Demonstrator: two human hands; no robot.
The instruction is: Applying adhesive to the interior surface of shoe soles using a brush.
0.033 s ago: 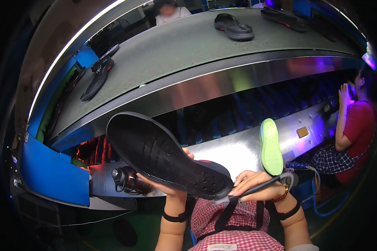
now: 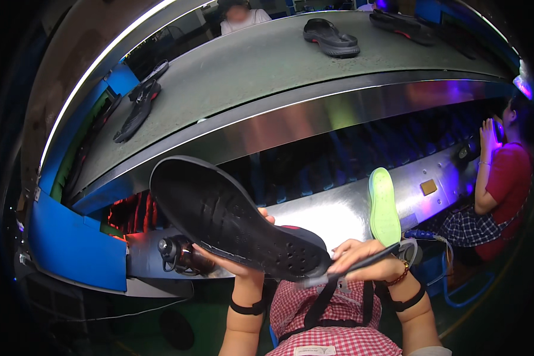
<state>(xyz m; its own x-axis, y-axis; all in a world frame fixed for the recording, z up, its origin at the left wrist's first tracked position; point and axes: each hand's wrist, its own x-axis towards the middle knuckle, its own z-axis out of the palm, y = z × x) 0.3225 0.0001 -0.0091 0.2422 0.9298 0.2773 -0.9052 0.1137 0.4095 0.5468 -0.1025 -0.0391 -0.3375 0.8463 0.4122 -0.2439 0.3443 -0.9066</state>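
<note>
A large black shoe sole (image 2: pixel 228 219) is held out in front of me, tilted, its toe end up to the left and its perforated heel end near my middle. My left hand (image 2: pixel 237 261) grips it from behind and below, so most of the fingers are hidden. In my right hand (image 2: pixel 368 261) is a dark-handled brush (image 2: pixel 377 257). Its pale, blurred tip is at the lower edge of the sole's heel. A light-green insole-shaped piece (image 2: pixel 384 207) lies on the metal bench just beyond my right hand.
Across the far side runs a grey-green conveyor belt (image 2: pixel 237 77) carrying several black soles (image 2: pixel 332 38). A dark bottle (image 2: pixel 181 255) stands on the metal bench (image 2: pixel 338 210) at left; a yellow block (image 2: pixel 428 187) lies at right. A person in red (image 2: pixel 504 178) sits at right.
The brush has shifted slightly along the heel edge, its handle swinging a little. The sole has barely moved in my left hand.
</note>
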